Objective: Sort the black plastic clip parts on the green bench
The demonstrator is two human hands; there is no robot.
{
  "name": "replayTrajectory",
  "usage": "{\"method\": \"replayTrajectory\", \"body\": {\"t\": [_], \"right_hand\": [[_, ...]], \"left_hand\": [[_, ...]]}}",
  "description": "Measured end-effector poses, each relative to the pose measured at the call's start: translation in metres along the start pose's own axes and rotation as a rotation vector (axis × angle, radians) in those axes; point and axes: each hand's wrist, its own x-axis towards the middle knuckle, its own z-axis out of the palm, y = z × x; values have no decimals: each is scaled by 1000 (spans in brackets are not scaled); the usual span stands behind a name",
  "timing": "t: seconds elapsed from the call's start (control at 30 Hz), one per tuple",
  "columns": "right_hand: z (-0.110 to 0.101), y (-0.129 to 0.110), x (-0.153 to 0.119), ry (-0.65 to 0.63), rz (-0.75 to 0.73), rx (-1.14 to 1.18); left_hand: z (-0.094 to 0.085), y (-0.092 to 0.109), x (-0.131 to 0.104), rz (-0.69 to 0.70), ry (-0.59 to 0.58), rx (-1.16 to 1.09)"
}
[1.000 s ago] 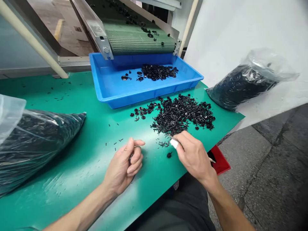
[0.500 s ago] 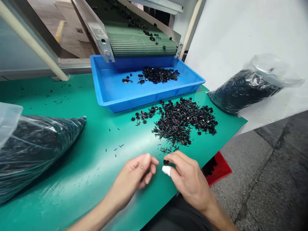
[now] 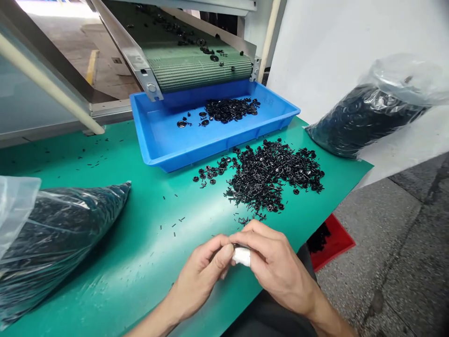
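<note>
My left hand (image 3: 206, 269) and my right hand (image 3: 275, 262) meet at the fingertips above the near part of the green table (image 3: 147, 252). Between them is a small black part (image 3: 235, 245), mostly hidden by the fingers. Both hands pinch it, and a white wrap (image 3: 242, 256) covers my right thumb. Just beyond the hands lies a heap of small black plastic parts (image 3: 266, 173), with a few loose ones at its left and near edges.
A blue tray (image 3: 196, 159) holding black parts stands under the end of a green conveyor (image 3: 196, 72). Filled plastic bags lie at the left (image 3: 70, 229) and right (image 3: 372, 112). A red bin (image 3: 336, 248) sits below the table's right edge.
My hands, apart before, have come together. My left fingers have closed on the black part that my right hand held. The camera view has shifted slightly.
</note>
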Motion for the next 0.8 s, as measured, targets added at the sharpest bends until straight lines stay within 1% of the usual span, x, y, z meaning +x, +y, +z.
{"method": "replayTrajectory", "body": {"t": [0.1,0.17,0.27,0.37,0.43,0.5,0.57,0.63,0.7,0.8], "right_hand": [[3,2,0,53,-29,-7],[6,1,0,64,-42,-8],[7,-3,0,52,-33,-45],[3,-5,-2,38,-23,-94],[0,-4,-5,31,-32,-125],[0,-1,-10,67,-31,-222],[4,4,-15,137,-41,-354],[10,7,-18,206,-69,-423],[16,7,-17,251,-82,-388],[22,5,-9,261,-36,-251]], "left_hand": [[0,-1,1,1,-15,-21],[0,-2,2,16,-13,-48],[-1,-3,2,28,-17,-71],[-1,-2,0,23,-18,-68],[-1,-2,0,7,-6,-106],[0,-3,0,-28,28,-193],[2,-4,1,-65,80,-292],[4,-4,2,-83,132,-356],[4,-3,3,-74,156,-365],[4,-3,3,-47,126,-330]]}}
